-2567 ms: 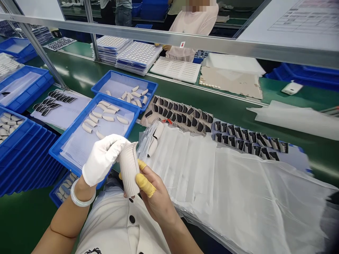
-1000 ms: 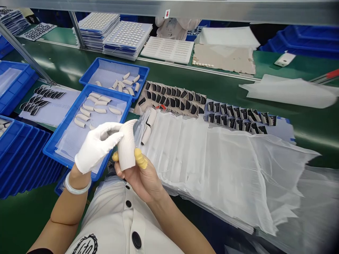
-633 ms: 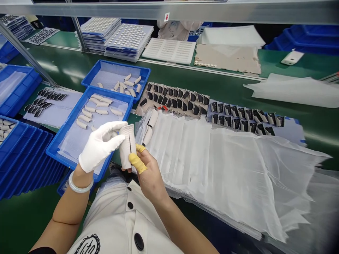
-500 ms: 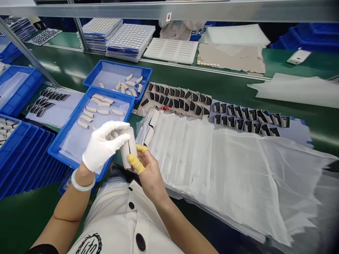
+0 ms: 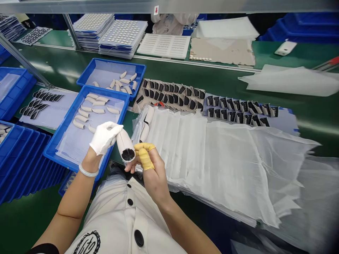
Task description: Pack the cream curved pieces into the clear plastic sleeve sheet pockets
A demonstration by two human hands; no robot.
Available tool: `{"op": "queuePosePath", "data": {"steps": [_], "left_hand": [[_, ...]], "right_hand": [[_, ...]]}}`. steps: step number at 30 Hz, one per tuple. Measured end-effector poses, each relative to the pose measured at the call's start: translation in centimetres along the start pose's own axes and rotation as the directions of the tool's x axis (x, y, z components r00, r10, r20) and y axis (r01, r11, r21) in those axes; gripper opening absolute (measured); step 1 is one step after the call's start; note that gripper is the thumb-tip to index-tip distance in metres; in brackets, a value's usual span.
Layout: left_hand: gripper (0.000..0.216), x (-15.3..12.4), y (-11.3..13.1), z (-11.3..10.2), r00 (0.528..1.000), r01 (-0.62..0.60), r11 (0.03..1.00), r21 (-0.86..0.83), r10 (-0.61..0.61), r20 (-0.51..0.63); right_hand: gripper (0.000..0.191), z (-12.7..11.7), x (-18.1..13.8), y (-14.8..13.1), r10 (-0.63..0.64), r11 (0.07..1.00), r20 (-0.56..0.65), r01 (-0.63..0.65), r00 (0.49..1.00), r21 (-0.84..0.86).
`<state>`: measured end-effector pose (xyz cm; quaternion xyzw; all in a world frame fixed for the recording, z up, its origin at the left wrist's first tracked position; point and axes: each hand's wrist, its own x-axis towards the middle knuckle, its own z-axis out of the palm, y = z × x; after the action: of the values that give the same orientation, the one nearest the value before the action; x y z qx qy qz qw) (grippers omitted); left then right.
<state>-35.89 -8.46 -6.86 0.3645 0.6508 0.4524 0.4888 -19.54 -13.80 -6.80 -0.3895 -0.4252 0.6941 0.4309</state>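
My left hand (image 5: 105,137), in a white glove, grips the far end of a curved white shell part (image 5: 124,144) whose dark open end faces me. My right hand (image 5: 148,165), with yellow finger cots on thumb and fingers, pinches the near end of the same part. The part is held above my lap, between the near blue tray (image 5: 54,150) of white shell pieces and a stack of clear plastic bags (image 5: 225,162). Two white parts (image 5: 146,123) lie tucked in the bags' left end.
A second blue tray (image 5: 137,68) with white pieces stands behind the first. Rows of black-lined parts (image 5: 201,100) lie across the green belt. Stacked blue trays (image 5: 18,155) sit at left, sheets of small parts (image 5: 122,35) at the back. Another person's torso (image 5: 172,23) shows opposite.
The white part has turned so its dark open end faces me. My left hand shifted to its far end; my right fingers moved under its near end.
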Motion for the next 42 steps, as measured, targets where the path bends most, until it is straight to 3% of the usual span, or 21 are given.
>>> {"op": "queuePosePath", "data": {"steps": [6,15,20,26,29,32,37,42], "left_hand": [[0.031,0.3,-1.0,0.3,1.0,-0.008,0.999,0.033,0.007,0.029],[0.027,0.3,-0.5,1.0,0.999,0.024,0.999,0.04,-0.023,-0.03],[0.028,0.6,-0.5,1.4,0.999,0.047,0.998,0.04,-0.048,0.014],[0.017,0.4,-2.1,2.3,0.995,-0.069,0.984,0.165,0.079,-0.054],[0.015,0.5,-3.9,2.7,0.961,-0.278,0.892,0.357,0.258,0.103],[0.011,1.6,-5.6,3.0,0.873,-0.48,0.762,0.434,0.362,0.328],[0.004,5.6,-7.6,4.3,0.8,-0.577,0.674,0.461,0.352,0.486],[0.005,7.7,-10.2,5.0,0.776,-0.602,0.626,0.495,0.313,0.548]], "right_hand": [[0.026,0.0,0.4,-0.2,0.022,1.0,-0.052,-0.023,0.998,-0.014],[0.033,-0.5,0.9,-0.2,0.107,0.993,-0.129,-0.112,0.986,-0.028],[0.033,-0.5,0.8,-0.5,0.098,0.994,-0.14,-0.103,0.985,-0.029],[0.042,-2.0,0.6,2.4,0.134,0.954,-0.248,-0.193,0.959,-0.231],[0.038,-3.5,0.0,5.2,0.112,0.929,-0.304,-0.209,0.946,-0.306],[0.033,-4.7,-0.9,7.7,0.073,0.891,-0.371,-0.228,0.926,-0.393],[0.028,-5.3,-1.4,9.9,-0.035,0.812,-0.394,-0.203,0.919,-0.547],[0.028,-5.7,-1.0,10.9,-0.2,0.698,-0.326,-0.099,0.924,-0.709]]}}
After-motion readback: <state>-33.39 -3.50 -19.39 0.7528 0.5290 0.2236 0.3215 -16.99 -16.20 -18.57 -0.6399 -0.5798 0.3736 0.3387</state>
